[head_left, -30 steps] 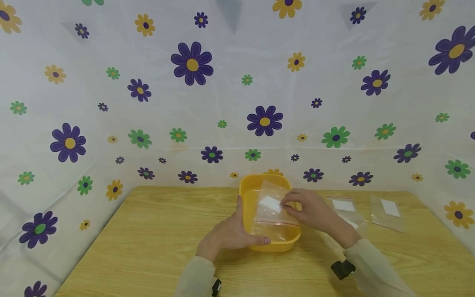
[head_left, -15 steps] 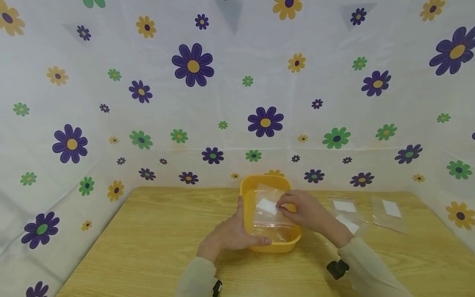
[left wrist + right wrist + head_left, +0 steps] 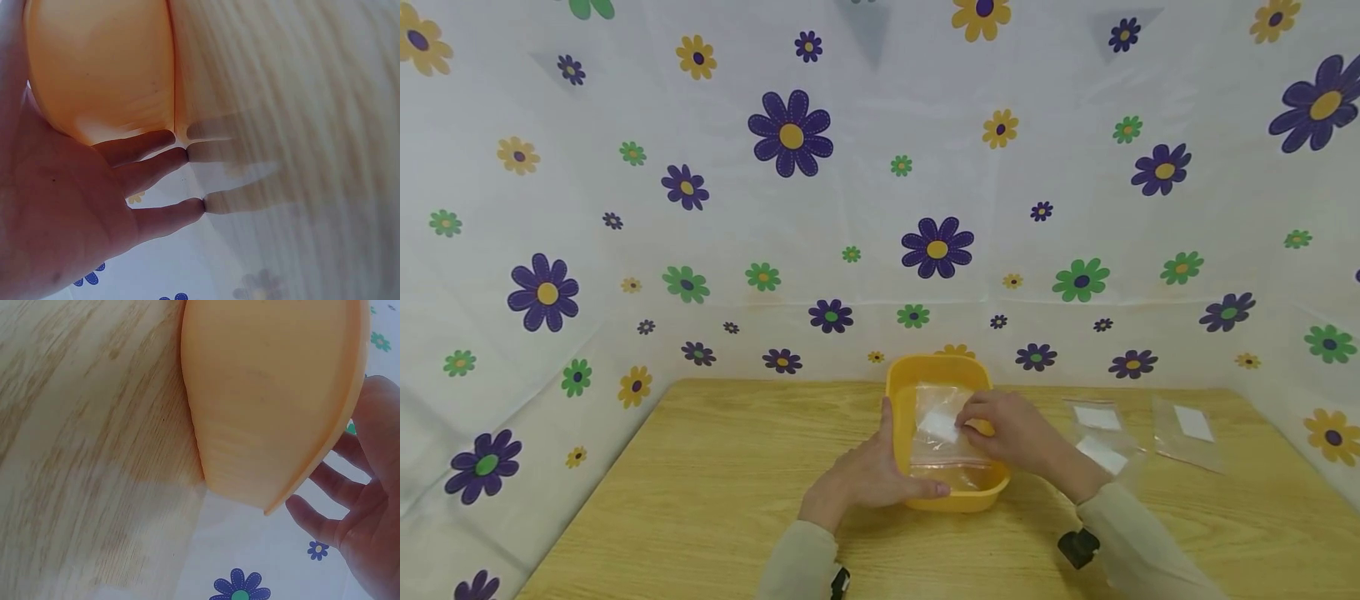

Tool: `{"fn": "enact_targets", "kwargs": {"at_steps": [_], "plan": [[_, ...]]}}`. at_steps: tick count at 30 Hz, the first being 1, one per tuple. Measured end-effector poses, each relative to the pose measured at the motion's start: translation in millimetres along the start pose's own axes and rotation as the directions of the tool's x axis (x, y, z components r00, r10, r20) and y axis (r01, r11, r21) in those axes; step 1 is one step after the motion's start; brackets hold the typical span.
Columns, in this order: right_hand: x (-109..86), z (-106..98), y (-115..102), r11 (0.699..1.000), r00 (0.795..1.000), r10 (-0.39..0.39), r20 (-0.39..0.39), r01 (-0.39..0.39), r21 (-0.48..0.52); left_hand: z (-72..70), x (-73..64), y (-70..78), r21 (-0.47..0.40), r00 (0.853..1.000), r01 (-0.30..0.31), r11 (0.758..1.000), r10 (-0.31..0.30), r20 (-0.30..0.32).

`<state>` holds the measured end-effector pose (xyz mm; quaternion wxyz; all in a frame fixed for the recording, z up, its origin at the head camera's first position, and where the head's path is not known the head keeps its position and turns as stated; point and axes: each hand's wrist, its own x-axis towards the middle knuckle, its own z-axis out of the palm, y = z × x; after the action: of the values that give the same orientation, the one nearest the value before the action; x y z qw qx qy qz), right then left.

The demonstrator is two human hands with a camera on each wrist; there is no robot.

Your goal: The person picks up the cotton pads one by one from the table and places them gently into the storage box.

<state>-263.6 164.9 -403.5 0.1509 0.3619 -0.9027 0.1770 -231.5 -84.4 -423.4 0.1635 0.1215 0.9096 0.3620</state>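
A yellow plastic tub (image 3: 958, 502) stands on the table. My left hand (image 3: 868, 471) steadies its near left corner, thumb along the near rim and index finger against the left side. The left wrist view shows the other fingers (image 3: 165, 222) straight, tips down at the tabletop. Inside the tub lies a clear zip bag (image 3: 951, 452) with a white card (image 3: 937, 425) in it and a red seal line toward me. My right hand (image 3: 1018, 433), reaching over the right rim, pinches this bag by the card's right edge. More clear plastic (image 3: 943, 479) shows beneath it.
To the right on the wooden table (image 3: 737, 467) lie more clear zip bags with white cards, one at the far right (image 3: 1191, 429) and others partly behind my right forearm. A flower-printed sheet (image 3: 850, 192) hangs behind and along both sides.
The zip bag has come down lower and flatter into the tub and slightly left, with my right hand following it. My left hand and the tub have stayed put.
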Motion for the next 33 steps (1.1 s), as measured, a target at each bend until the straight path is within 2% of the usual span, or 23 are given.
{"fn": "enact_targets", "kwargs": {"at_steps": [7,13,17,25,33], "plan": [[-0.2,1.4,-3.4,0.999,1.0,0.03,0.005,-0.03,-0.011,0.5,0.2,-0.6,0.0,1.0,0.0,1.0,0.0,0.0],[-2.1,1.1,-5.7,0.988,0.989,0.151,0.007,-0.151,-0.016,0.3,-1.5,1.2,0.03,1.0,0.008,1.0,-0.008,-0.003],[-5.4,-0.7,-5.1,0.98,0.981,0.196,0.002,-0.196,-0.042,0.5,-2.2,1.7,0.041,1.0,0.01,0.999,-0.01,-0.007],[-13.8,-4.2,-0.9,0.975,0.977,0.212,-0.028,-0.213,-0.068,0.2,-1.0,1.1,0.038,1.0,0.002,0.999,-0.002,-0.013],[-30.0,-9.8,6.1,0.966,0.97,0.236,-0.051,-0.24,-0.097,1.0,-1.2,0.7,0.027,1.0,0.002,1.0,-0.002,-0.013]]}}
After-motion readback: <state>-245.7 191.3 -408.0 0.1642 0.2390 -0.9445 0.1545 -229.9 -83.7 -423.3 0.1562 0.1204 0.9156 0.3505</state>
